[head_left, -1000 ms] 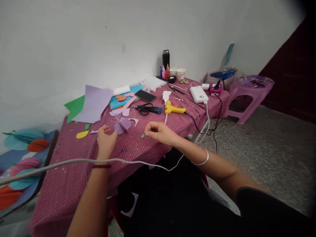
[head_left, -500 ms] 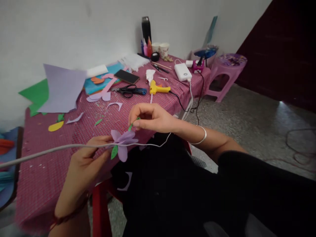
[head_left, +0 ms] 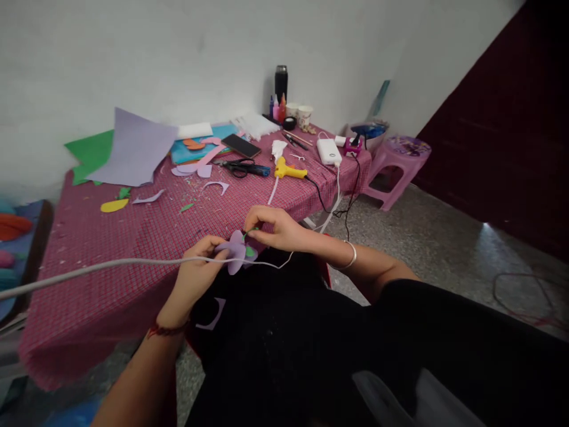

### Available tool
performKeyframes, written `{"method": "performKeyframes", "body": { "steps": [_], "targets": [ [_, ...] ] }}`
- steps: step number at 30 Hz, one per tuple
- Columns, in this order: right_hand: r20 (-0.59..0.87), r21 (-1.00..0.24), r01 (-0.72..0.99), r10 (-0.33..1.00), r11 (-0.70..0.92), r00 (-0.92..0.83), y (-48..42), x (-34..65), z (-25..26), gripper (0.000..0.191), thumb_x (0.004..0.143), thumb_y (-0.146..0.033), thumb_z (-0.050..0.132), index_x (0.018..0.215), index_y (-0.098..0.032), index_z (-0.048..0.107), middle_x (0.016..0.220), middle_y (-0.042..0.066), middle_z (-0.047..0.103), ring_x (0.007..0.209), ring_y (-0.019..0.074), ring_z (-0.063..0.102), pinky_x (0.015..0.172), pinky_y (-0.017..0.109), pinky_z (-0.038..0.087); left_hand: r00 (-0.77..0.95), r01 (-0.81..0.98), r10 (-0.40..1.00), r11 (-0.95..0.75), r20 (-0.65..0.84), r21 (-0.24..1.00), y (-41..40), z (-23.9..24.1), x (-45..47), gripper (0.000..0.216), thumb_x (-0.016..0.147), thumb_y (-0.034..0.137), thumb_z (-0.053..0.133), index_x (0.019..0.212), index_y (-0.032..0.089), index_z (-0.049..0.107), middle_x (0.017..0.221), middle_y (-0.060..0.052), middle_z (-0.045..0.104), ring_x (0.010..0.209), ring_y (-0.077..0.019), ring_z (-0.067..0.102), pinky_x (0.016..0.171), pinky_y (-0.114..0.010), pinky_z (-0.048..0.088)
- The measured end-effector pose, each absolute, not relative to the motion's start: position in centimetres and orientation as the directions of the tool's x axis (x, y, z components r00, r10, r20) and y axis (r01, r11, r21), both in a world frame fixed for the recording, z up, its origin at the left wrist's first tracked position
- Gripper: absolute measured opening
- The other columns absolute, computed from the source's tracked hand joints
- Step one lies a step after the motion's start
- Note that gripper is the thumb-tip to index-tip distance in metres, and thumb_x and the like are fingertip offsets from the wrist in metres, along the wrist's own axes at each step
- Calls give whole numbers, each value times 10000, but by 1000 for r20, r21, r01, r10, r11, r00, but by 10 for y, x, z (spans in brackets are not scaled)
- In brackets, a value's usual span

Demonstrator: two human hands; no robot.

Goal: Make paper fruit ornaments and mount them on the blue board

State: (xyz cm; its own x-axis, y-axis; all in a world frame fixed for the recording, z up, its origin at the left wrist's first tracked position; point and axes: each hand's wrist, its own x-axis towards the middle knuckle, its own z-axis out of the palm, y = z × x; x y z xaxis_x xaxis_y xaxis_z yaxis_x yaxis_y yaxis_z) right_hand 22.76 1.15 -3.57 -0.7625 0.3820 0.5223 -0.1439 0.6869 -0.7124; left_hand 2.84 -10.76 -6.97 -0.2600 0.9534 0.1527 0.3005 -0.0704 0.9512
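Both hands (head_left: 200, 270) lowered lilac flower (head_left: 235, 252), seemingly green-leafed.

A white wall (head_left: 178, 53) backs the counter (head_left: 89, 284) under a red checked cloth; a purple stool (head_left: 398, 163) stands on speckled grey floor (head_left: 444, 237).

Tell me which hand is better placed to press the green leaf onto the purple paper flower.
Probably the right hand: its fingertips already pinch the small green leaf at the flower's upper edge. The left hand is taken up with holding the purple paper flower from the other side.
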Motion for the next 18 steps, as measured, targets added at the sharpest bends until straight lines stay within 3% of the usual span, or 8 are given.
{"method": "performKeyframes", "body": {
  "steps": [4, 7, 12, 18],
  "targets": [
    [568, -669, -199, 320, 716, -758, 0, 228, -31, 53, 876, -206, 548, 826, -189, 551, 863, 49, 606, 852, 162, 576, 815, 328, 476, -275, -30, 961, -22, 13, 999, -115, -78, 27, 205, 652, 285, 820, 761, 170, 692, 714, -43, 682, 629, -140, 623, 582, -244, 500],
    [555, -644, -193, 279, 740, -783, -5, 227, -29, 60, 894, -209, 533, 836, -196, 541, 896, 55, 604, 887, 162, 580, 839, 329, 476, -248, -257, 964, 30, -96, 966, -112, -78, 34, 263, 570, 270, 868, 718, 167, 676, 684, -29, 674, 584, -117, 604, 557, -227, 496],
    [589, -587, -163, 280, 793, -758, 3, 224, -37, 60, 897, -189, 517, 839, -191, 532, 879, 53, 600, 879, 161, 575, 826, 320, 474, -263, -413, 953, 27, -148, 910, -94, -84, 45, 290, 514, 204, 881, 714, 160, 676, 676, -8, 670, 573, -100, 591, 548, -205, 494],
    [655, -503, -175, 241, 846, -716, 9, 228, -36, 54, 891, -148, 516, 852, -172, 544, 864, 49, 603, 855, 154, 571, 804, 317, 477, -226, -468, 962, 31, -153, 883, -94, -89, 47, 256, 544, 145, 838, 735, 137, 668, 662, -6, 656, 568, -102, 595, 556, -207, 499]
  ]
}}
